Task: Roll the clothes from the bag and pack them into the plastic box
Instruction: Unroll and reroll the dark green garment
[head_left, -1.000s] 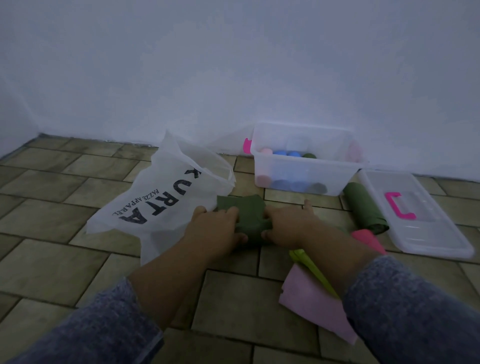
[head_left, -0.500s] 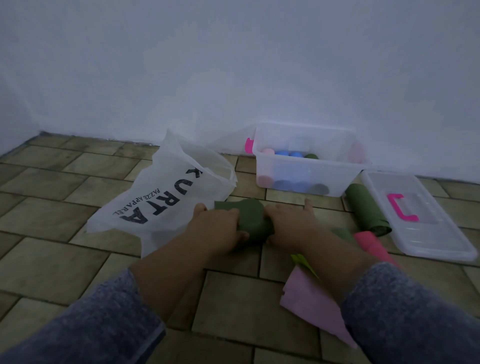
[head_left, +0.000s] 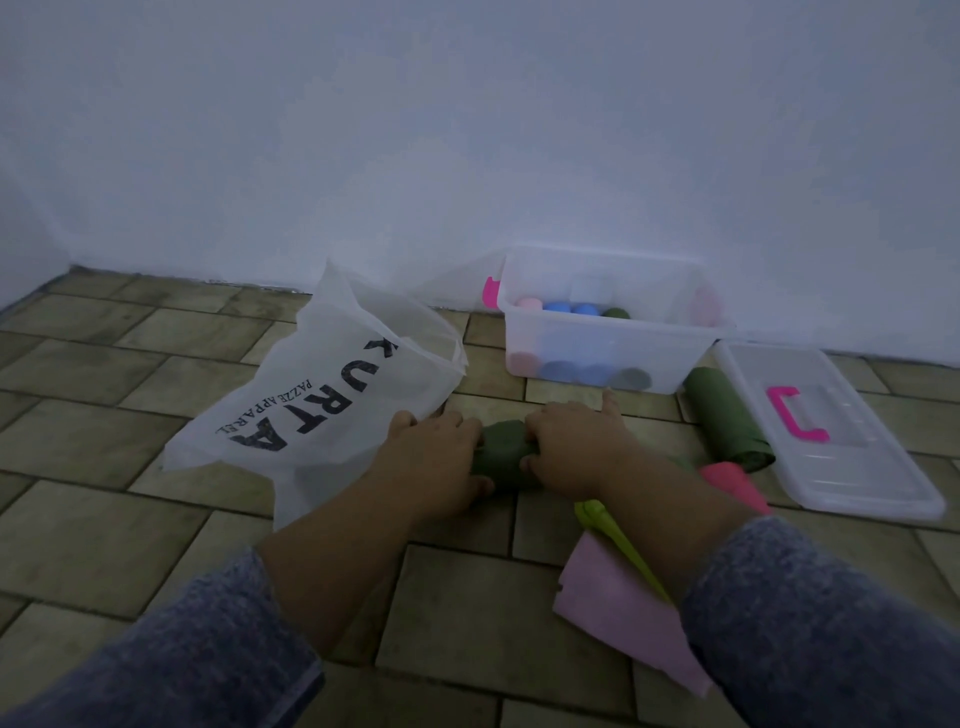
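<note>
1. Dark green cloth (head_left: 503, 453), rolled into a short tube, lies on the tiled floor (head_left: 93, 540) between both hands.
2. Left hand (head_left: 436, 457) is curled over the roll's left end, fingers bent down onto it, thumb side toward the bag.
3. Right hand (head_left: 569, 447) grips the right end, fingers wrapped over the top, one finger raised toward the box.
4. Both forearms come out of grey-blue sleeves (head_left: 826, 623).
5. Under the right forearm lie a pale pink cloth (head_left: 618, 613), a lime green piece (head_left: 608, 525) and a coral pink piece (head_left: 732, 480), all flat on the floor.
6. Left of the hands slumps a white bag (head_left: 332, 395) printed "KURTA", its mouth toward the wall.
7. Beyond the hands, against the wall, stands the clear plastic box (head_left: 608, 343), holding pink, blue and green rolls.
8. Just right of the box lies a second green roll (head_left: 724, 415), beside the clear lid (head_left: 831, 441) with its pink handle.
</note>
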